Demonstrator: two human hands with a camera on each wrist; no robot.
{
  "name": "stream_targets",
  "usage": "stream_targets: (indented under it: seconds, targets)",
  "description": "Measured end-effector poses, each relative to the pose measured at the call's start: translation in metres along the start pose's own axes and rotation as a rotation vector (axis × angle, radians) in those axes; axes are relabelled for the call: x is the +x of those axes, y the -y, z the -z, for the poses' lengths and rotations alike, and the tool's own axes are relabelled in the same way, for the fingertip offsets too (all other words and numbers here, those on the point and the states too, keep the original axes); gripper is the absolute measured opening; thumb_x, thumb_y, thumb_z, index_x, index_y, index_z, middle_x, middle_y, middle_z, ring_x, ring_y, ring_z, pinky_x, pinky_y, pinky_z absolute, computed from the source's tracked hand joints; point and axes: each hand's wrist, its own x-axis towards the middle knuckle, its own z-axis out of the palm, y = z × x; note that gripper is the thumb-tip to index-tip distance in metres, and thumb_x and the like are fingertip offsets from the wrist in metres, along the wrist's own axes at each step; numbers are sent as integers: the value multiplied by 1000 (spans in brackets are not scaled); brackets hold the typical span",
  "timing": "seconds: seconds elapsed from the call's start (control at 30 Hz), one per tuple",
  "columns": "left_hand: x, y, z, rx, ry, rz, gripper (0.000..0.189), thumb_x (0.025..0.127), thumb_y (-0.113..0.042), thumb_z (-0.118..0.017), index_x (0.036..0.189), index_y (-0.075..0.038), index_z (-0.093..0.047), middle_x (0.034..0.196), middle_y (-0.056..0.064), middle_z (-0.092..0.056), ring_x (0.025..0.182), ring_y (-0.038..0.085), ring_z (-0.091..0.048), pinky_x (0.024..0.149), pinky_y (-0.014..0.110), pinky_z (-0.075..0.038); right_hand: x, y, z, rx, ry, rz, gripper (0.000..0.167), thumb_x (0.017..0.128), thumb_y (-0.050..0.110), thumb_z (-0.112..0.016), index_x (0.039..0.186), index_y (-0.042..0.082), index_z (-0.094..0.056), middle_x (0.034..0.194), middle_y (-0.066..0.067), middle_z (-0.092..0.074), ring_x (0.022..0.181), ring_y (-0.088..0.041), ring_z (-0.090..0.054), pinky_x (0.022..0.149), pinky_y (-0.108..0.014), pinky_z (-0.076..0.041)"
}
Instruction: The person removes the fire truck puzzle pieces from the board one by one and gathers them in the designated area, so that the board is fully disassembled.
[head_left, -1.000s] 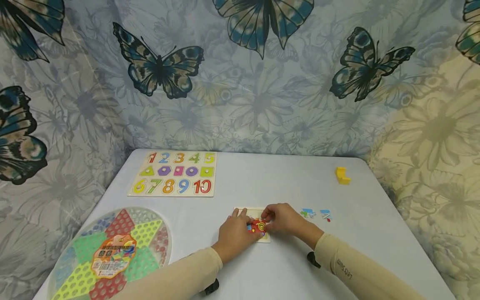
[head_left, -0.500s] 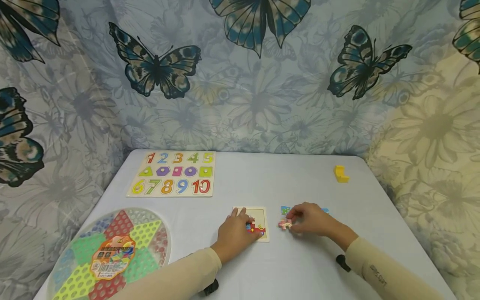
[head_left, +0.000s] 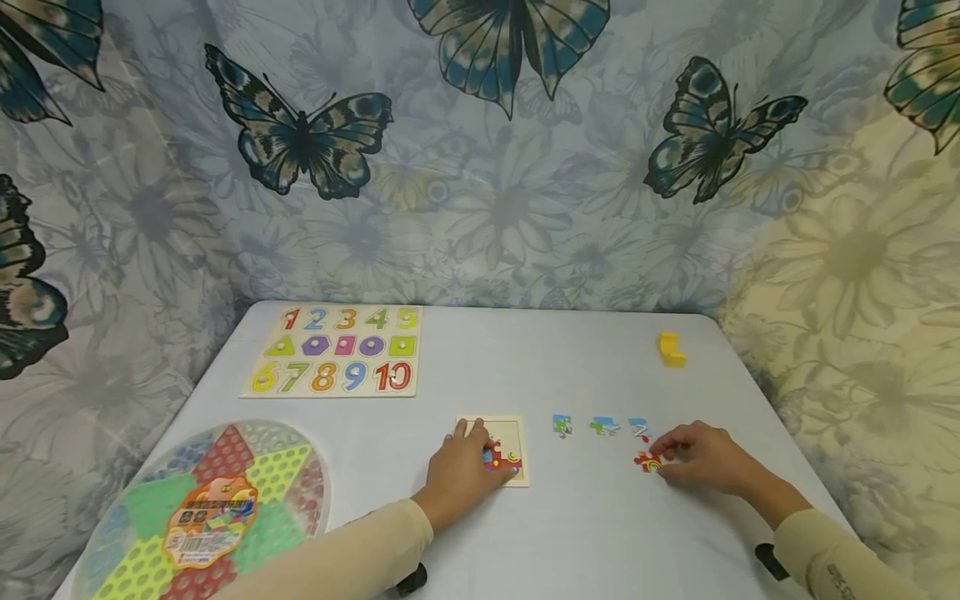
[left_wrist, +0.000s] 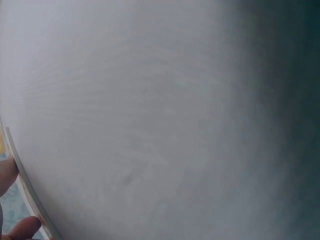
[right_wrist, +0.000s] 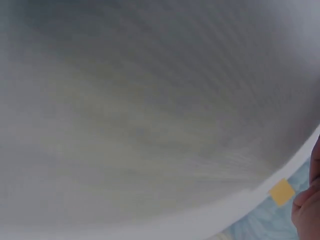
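In the head view my left hand rests on a small wooden jigsaw board, fingers spread over its left side and thumb near the lower edge. Part of a red and blue picture shows beside the thumb; the hand covers the rest. Farther right, my right hand pinches a red and yellow jigsaw piece between thumb and fingertips, at the tabletop. Just behind it lie several loose blue and green pieces. The left wrist view catches fingertips on the board's edge; the right wrist view shows no piece.
A number-and-shape board lies at the back left of the white table. A round Chinese checkers board with an orange label is at the front left. A yellow block stands at the back right.
My right hand has carried the red and yellow piece off the jigsaw board and to the right, past the loose pieces. The left hand has stayed on the board.
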Motion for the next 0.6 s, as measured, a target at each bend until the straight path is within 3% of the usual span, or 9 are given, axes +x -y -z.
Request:
stream_targets:
  seconds: [0.2, 0.43, 0.53, 0.6]
  targets:
    - [-2, 0, 1, 41, 30, 1, 66, 82, -50, -75, 127, -5, -61, 144, 17, -48, 125, 50, -46, 95, 58, -44, 5, -2, 1, -106, 6, 19, 21, 73, 33, -85, 92, 31, -77, 70, 17, -53, 75, -7, -43, 68, -33, -31]
    - [-5, 3, 3, 72, 14, -77, 36, 86, -43, -74, 97, -11, -63, 144, 13, -50, 136, 35, -40, 103, 52, -39, 8, 6, 5, -7, 41, -23, 30, 72, 37, -86, 98, 26, -76, 72, 10, -55, 70, -8, -45, 59, -25, -39]
    - [-5, 2, 2, 89, 4, -69, 41, 85, -47, -74, 99, -10, -64, 143, 13, -50, 137, 34, -39, 105, 50, -37, 14, 23, 3, 20, 21, 42, 28, 76, 37, -84, 98, 21, -76, 73, 10, -55, 69, -8, -45, 58, -25, -40]
    - [-5, 1, 0, 105, -7, -66, 45, 84, -49, -73, 104, -9, -65, 143, 14, -51, 136, 34, -39, 105, 51, -36, 21, 40, -3, -5, 8, 107, 23, 78, 37, -83, 95, 22, -75, 72, 13, -54, 69, -7, -45, 64, -28, -39]
